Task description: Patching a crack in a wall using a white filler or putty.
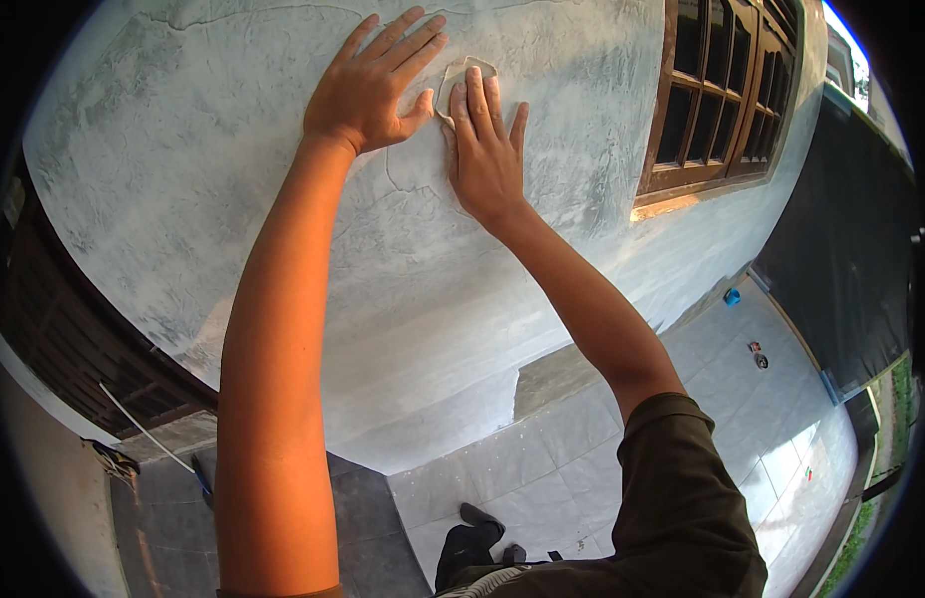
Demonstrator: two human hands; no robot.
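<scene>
A grey, patchily plastered wall with fine cracks fills the view ahead of me. Against its upper part my left hand lies with fingers spread, holding nothing. Just right of it, my right hand presses a thin, pale beige sheet flat on the wall. Its fingers stretch over the sheet, whose angular rim shows past the fingertips and along the thumb side. What the sheet is made of, I cannot make out. The palm covers its lower part.
A brown wooden window is set in the wall at the right. Pale floor tiles run below, with a blue container and a small round object farther off. A dark sheet barrier stands right; a white pole leans left.
</scene>
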